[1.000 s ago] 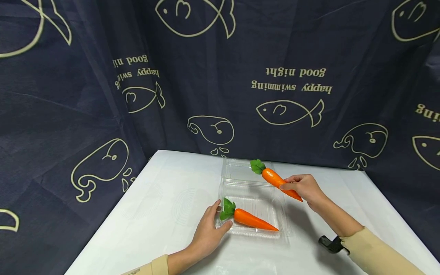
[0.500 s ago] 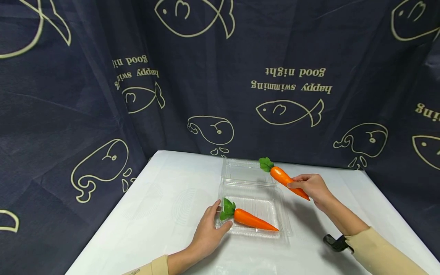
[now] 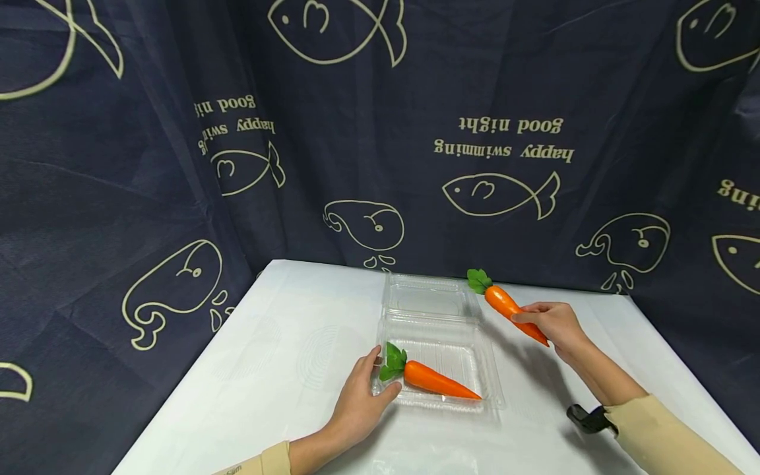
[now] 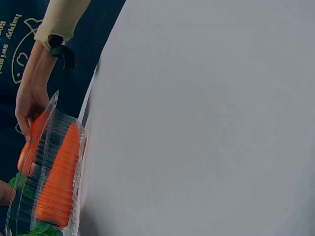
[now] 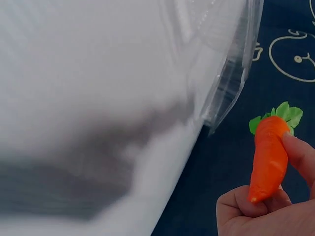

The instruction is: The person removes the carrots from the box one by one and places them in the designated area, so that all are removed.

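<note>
My right hand (image 3: 555, 324) pinches an orange carrot with green leaves (image 3: 503, 302) by its lower half, above the table to the right of a clear plastic container. In the right wrist view the carrot (image 5: 269, 155) sits between thumb and fingers, its tip towards the camera. The clear container (image 3: 488, 359) lies unfolded, its lid away from me. A second carrot (image 3: 439, 380) lies along the front of its base, leaves to the left. At the base's left side, my left hand (image 3: 359, 402) has thumb and fingers spread about the corner; whether they touch it is unclear.
The white table (image 3: 285, 343) meets a dark blue cloth (image 3: 332, 132) with fish and whale drawings at the back and sides. The container's open lid (image 3: 427, 297) reaches close to the far edge. A black wrist strap (image 3: 588, 419) is on the right forearm.
My right hand has carried its carrot to the right, away from over the container. The left hand, the container and the carrot inside have stayed in place.
</note>
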A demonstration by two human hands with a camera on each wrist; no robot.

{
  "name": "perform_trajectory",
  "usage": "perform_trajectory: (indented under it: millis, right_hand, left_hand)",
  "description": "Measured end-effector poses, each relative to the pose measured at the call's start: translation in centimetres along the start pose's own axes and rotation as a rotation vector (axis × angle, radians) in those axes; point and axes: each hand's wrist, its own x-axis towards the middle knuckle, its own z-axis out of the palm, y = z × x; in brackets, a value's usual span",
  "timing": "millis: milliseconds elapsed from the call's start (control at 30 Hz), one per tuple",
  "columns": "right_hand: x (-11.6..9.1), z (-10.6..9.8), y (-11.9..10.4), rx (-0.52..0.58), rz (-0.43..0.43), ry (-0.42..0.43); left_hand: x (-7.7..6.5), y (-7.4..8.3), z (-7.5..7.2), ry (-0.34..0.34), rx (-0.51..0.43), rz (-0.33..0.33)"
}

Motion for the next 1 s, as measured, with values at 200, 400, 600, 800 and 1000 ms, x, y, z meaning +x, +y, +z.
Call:
perform_trajectory:
  millis: [200, 400, 600, 800, 1000]
  right_hand:
    - [0.4, -0.4, 1.0, -0.007, 0.004, 0.043]
    - [0.7, -0.9, 1.9, -0.01, 0.03, 0.063]
    - [1.1, -1.5, 3.0, 0.006, 0.056, 0.079]
    - [1.1, -2.0, 3.7, 0.012, 0.078, 0.092]
    - [1.4, -2.3, 4.5, 0.023, 0.111, 0.119]
  left_hand:
    - [0.0, -0.1, 0.0, -0.003, -0.003, -0.002]
    - [0.0, -0.1, 0.0, -0.003, -0.004, -0.004]
    - [0.0, -0.1, 0.0, -0.002, -0.003, -0.001]
    - [0.0, -0.2, 0.0, -0.002, -0.004, 0.0]
    - [0.0, -0.1, 0.0, -0.004, -0.009, -0.001]
